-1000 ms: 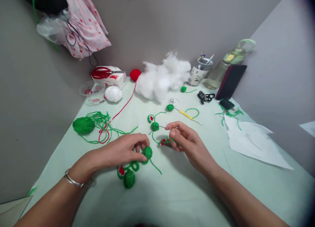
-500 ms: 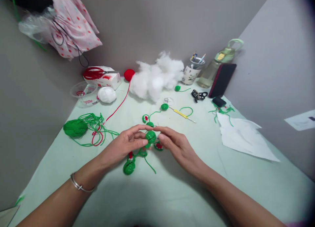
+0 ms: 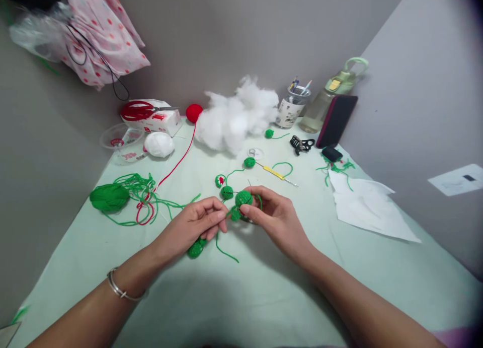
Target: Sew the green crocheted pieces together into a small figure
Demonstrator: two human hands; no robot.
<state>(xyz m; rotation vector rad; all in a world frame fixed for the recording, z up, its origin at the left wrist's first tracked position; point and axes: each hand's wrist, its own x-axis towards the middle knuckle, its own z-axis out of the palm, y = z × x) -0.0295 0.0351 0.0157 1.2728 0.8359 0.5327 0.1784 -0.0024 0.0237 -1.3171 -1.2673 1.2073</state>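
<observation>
Between the thumb and fingers of my right hand (image 3: 269, 207) is a green crocheted ball (image 3: 243, 199), with a smaller green crocheted part hanging below it. My left hand (image 3: 206, 218) pinches a green strand or narrow piece beside that ball; the fingers hide part of it. Just beyond my fingers lie another green crocheted ball (image 3: 227, 192) and a small green, white and red crocheted piece (image 3: 220, 181). Under my left hand rests a further green ball (image 3: 195, 249), partly covered. A loose green yarn tail (image 3: 228, 255) trails on the cloth.
A yellow-handled crochet hook (image 3: 273, 172) and a small green ball (image 3: 249, 162) lie farther back. White stuffing (image 3: 236, 121) is heaped by the wall. Green yarn (image 3: 109, 198) lies left; red scissors (image 3: 138, 111) rest on a packet. Phone (image 3: 337, 121), bottle (image 3: 324, 101) and paper (image 3: 364, 207) are right.
The green ball has moved right, from between my hands into my right hand's grasp. My left fingers have dropped from a raised position and now pinch beside it. The view has shifted slightly.
</observation>
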